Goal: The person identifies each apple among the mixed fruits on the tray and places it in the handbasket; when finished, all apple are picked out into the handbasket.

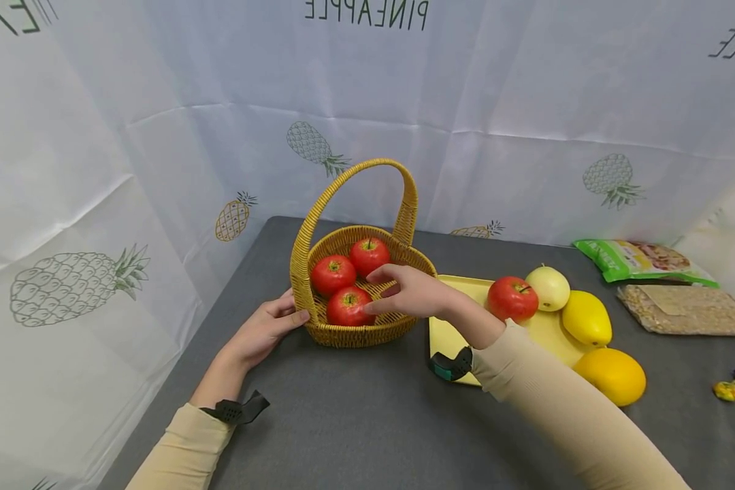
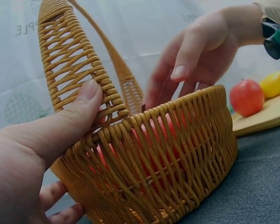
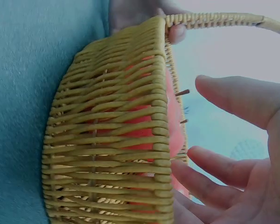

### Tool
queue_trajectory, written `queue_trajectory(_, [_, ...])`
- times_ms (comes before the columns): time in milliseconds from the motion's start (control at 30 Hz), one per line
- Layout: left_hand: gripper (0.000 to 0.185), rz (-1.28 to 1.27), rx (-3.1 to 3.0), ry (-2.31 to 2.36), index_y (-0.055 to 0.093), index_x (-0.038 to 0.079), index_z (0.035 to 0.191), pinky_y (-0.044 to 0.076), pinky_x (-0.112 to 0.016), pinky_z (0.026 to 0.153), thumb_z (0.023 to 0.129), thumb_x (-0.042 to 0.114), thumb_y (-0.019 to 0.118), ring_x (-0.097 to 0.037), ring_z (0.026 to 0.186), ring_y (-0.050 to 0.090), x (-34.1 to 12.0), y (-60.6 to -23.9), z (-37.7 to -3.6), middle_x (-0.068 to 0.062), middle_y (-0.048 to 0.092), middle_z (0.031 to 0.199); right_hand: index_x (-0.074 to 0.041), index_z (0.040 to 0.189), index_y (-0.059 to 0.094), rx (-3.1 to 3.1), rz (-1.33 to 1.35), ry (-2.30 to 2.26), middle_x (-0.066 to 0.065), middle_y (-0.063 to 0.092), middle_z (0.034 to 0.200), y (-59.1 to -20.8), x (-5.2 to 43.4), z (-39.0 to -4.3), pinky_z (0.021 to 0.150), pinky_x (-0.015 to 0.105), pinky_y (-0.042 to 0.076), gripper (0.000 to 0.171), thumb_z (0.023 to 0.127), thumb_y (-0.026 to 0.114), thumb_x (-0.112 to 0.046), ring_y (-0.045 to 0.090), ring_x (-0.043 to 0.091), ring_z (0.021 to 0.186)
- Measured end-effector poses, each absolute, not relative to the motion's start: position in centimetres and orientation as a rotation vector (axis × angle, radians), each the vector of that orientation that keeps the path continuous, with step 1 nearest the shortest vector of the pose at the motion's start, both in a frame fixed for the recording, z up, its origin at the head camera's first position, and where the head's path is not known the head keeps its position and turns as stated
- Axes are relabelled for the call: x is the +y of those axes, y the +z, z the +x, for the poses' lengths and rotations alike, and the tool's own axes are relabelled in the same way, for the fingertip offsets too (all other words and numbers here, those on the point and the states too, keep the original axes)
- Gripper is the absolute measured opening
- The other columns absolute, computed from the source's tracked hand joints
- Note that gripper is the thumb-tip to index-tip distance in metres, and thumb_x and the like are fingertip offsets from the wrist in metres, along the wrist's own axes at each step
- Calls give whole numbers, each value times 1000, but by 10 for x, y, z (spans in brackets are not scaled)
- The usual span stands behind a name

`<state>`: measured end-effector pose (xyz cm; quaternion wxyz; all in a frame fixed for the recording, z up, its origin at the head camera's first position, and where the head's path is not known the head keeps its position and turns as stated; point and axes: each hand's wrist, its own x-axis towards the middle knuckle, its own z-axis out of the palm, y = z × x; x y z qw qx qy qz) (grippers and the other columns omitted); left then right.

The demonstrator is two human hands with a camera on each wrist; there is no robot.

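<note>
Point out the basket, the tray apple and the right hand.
basket [image 1: 355, 333]: head view, front wall of the wicker.
tray apple [image 1: 512, 299]: head view, middle of the red skin.
right hand [image 1: 412, 292]: head view, back of the hand above the basket.

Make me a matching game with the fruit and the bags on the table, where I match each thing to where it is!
Things:
1. three red apples
2. lone red apple
3. orange-yellow fruit
4. green snack bag

Places:
A. on the grey table, just off the tray's near right corner
B. inside the wicker basket
C. at the back right, near the cloth wall
D. on the yellow tray, beside the pale pear

Pairs: 1-B, 2-D, 3-A, 4-C
</note>
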<state>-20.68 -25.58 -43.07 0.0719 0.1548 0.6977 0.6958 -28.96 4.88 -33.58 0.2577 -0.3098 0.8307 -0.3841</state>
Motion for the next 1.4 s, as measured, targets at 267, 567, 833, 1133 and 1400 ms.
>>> queue_trajectory(267, [51,471,2088,2093,50,-11,145,38,-19,107,103,14,65,-31,156,5,-256,-429,-207,-11,17,170,-10,139,58,2113,-765,-1369,11,55,143,-337,73,-275,103,45,48,49,96,74,-27,58,25,127])
queue_trajectory(567, [50,466,2095,2094,50,-10,145,38,-20,107,103,14,64,-31,156,5,-256,-430,-206,-11,18,169,-5,142,54,2096,-739,-1574,9,55,141,-339,104,-259,102,46,48,50,99,71,-22,56,31,125])
queue_trajectory(833, [55,441,2078,2108,46,-13,146,38,-19,106,103,15,65,-30,155,7,-254,-427,-204,-12,19,169,-1,141,53,2101,-634,-1701,16,51,144,-352,130,-258,99,37,52,49,100,70,-22,53,36,130])
queue_trajectory(1133, [45,462,2091,2096,57,1,146,38,-19,107,103,12,64,-30,155,7,-257,-427,-206,-12,19,169,3,144,49,2166,-558,-1739,20,50,144,-362,148,-266,96,33,53,53,102,68,-24,56,30,123])
queue_trajectory(1400, [39,503,2082,2084,63,13,143,36,-19,108,104,13,62,-32,156,3,-258,-429,-206,-14,17,169,0,144,51,2276,-486,-1634,18,51,144,-366,159,-275,98,38,52,55,101,70,-30,55,32,127])
